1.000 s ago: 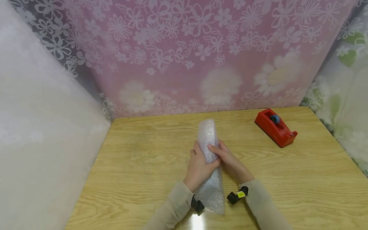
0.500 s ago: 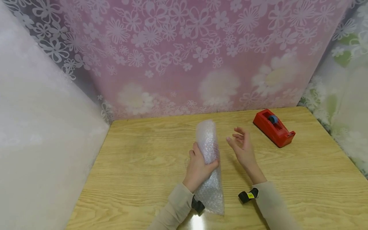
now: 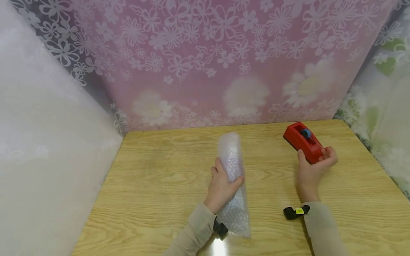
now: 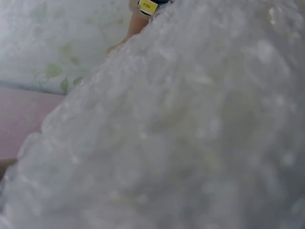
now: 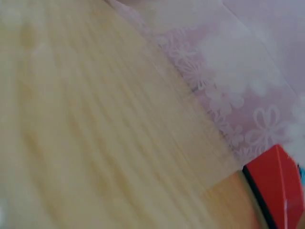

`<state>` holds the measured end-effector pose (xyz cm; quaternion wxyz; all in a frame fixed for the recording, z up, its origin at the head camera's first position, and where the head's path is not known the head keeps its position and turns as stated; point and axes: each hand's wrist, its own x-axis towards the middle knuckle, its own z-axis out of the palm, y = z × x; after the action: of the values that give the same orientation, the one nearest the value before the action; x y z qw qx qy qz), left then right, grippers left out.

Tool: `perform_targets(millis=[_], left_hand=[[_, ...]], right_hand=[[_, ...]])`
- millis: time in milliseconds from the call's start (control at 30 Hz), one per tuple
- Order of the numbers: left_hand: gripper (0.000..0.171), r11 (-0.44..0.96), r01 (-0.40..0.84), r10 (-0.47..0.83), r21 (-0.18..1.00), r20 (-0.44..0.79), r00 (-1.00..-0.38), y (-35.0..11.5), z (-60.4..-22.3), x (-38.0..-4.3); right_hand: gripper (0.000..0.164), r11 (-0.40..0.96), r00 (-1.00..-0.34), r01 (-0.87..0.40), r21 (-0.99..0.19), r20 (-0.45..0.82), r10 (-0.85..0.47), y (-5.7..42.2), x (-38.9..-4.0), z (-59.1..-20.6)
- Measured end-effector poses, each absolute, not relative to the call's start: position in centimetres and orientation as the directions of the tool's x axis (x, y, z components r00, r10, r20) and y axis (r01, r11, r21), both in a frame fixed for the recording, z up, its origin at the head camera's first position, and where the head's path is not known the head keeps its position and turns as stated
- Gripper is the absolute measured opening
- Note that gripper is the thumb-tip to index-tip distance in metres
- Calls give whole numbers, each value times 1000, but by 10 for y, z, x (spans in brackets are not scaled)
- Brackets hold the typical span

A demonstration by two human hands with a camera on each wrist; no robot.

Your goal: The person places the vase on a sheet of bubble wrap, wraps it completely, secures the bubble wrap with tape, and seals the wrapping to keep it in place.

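Note:
A rolled bundle of clear bubble wrap (image 3: 231,151) lies lengthwise on the table, its loose end flat toward the near edge. My left hand (image 3: 221,186) grips the roll around its middle, thumb across the top. The bubble wrap (image 4: 167,129) fills most of the left wrist view, blurred. Off to the right, my right hand (image 3: 314,172) is at the near, cutter end of a red tape dispenser (image 3: 301,140), thumb on its left side and fingers curled over the right. The dispenser (image 5: 276,181) shows at the lower right of the right wrist view.
The wood-grain table (image 3: 160,170) runs back to a pink floral curtain (image 3: 205,71). A white sheet (image 3: 57,142) hangs at the left, and a green-and-white floral curtain (image 3: 384,117) borders the right. A blue tape roll (image 3: 306,133) sits inside the dispenser.
My right hand let go of the bubble wrap and moved right to the tape dispenser, where its fingers have closed around the near end. The left hand kept its grip in place.

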<state>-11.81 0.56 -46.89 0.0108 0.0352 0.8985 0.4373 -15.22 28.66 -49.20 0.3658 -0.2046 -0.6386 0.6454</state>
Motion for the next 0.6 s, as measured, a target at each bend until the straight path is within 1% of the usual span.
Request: perform_targets(millis=[100,233,333,467,600], left_hand=[[106,623,50,67,780,10,-998,6,-470,-119],[106,629,46,64,776,8,-998,7,-472,-120],[106,627,46,62,778,9,-998,8,-472,-122],[106,627,46,57,778,14,-998,9,-472,-124],[106,630,48,52,775,19,-998,9,-472,-125]], right_hand=[[80,31,-642,-240,-970,183,744,295,-155,-496],[77,43,-623,-269,-962,208,754,300,-159,-500],[73,50,-611,-255,-966,200,766,304,-162,-503],[70,17,-608,-204,-979,141,781,312,-165,-504],[74,-58,-629,-207,-977,88,773,322,-171,-505]])
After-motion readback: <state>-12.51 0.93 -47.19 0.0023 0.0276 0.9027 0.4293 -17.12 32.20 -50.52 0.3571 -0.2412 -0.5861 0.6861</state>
